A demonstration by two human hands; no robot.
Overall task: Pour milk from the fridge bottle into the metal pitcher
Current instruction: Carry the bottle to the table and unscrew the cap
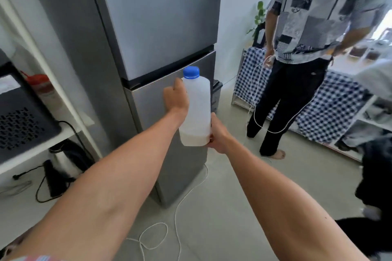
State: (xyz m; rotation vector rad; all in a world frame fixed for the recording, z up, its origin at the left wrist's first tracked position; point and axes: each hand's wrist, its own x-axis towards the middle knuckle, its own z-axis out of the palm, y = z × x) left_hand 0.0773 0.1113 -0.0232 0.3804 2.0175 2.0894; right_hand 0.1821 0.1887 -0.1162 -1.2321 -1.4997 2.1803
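Observation:
A translucent plastic milk bottle (196, 110) with a blue cap stands upright in the air in front of the grey fridge (161, 34). Only a shallow layer of milk fills its bottom. My right hand (218, 133) grips the bottle at its base from the right. My left hand (175, 97) rests against the fridge door behind the bottle's upper left side, fingers spread flat. Both fridge doors look closed. No metal pitcher is in view.
A person in a patterned shirt (314, 12) stands at the right holding a white cable (254, 101). A checked cloth (331, 108) covers a rack behind them. A shelf (42, 144) at left holds a black appliance, with a kettle (63, 161) below. White cord (152, 237) loops on the floor.

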